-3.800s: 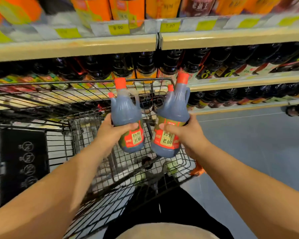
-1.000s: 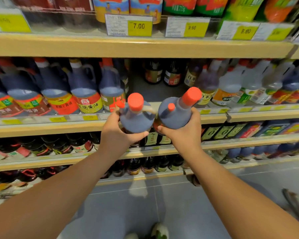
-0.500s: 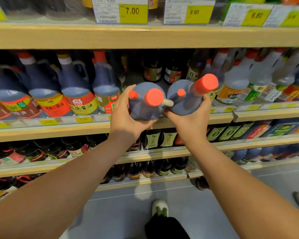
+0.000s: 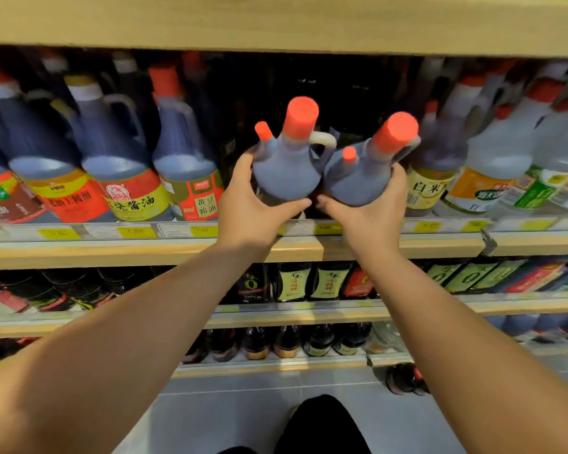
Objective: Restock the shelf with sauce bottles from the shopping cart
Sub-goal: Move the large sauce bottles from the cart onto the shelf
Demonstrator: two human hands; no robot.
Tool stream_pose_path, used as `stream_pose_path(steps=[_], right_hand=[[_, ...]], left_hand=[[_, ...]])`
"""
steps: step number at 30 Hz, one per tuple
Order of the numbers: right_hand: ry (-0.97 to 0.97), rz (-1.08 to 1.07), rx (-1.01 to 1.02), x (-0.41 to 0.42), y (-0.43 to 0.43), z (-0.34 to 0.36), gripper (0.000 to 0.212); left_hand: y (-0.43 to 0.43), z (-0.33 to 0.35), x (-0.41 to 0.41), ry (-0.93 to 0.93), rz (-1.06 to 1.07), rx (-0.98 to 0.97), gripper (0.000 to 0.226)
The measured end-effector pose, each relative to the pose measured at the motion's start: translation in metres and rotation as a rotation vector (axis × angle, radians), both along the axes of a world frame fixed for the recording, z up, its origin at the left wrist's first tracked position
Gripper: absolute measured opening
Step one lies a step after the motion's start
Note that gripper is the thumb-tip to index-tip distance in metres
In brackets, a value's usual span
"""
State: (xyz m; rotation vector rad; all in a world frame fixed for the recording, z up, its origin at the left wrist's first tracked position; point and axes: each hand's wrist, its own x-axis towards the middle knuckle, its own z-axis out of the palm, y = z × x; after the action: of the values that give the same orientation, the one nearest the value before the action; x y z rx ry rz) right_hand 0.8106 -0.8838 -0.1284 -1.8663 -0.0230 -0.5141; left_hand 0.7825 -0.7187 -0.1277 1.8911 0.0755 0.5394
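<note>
**Two bottles at the shelf lip, neither one down yet**

Checking in from the remote end of the head cam. I've got a sauce bottle in each hand. My left hand (image 4: 253,204) is wrapped round the belly of the left bottle (image 4: 286,172), thumb across the near side and the other fingers curled round the far side. My right hand (image 4: 371,211) grips the right bottle (image 4: 358,178) the same way. Both are proper holds, no loose fingers.

The two bottles are touching each other just above my thumbs. The left one is close to upright and the right one leans off to the right. Both sit right over the front edge of the shelf (image 4: 112,250), which runs just under my knuckles. My hands hide the bases, so I can't tell if they're on the board or hanging a hair above it.

Straight past my fingertips there's a dark gap (image 4: 341,90) in the row. It's between the green-and-red labelled bottle (image 4: 191,188), just outside my left fingers, and the pale yellow labelled bottle (image 4: 430,185), just outside my right fingers. That looks like the slot.

Progress, as I read it: this pair is carried over and lined up, not placed. What's left is pushing both back into the gap, standing the right one up straight, and letting go. The cart isn't in view, so I've no idea how many more are waiting in it.
</note>
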Motion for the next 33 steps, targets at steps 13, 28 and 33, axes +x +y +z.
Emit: stream_pose_path(steps=[13,28,33], right_hand=[[0.165,0.004,-0.150,0.029,0.016,0.008,0.071],[0.279,0.056,-0.238,0.025,0.010,-0.004,0.072],[0.302,0.110,-0.230,0.028,0.019,-0.001,0.069]], left_hand=[[0.008,0.005,0.016,0.061,0.150,0.156,0.101],[0.015,0.008,0.001,-0.057,0.157,0.740,0.080],[0.017,0.012,-0.005,-0.019,0.282,1.084,0.075]])
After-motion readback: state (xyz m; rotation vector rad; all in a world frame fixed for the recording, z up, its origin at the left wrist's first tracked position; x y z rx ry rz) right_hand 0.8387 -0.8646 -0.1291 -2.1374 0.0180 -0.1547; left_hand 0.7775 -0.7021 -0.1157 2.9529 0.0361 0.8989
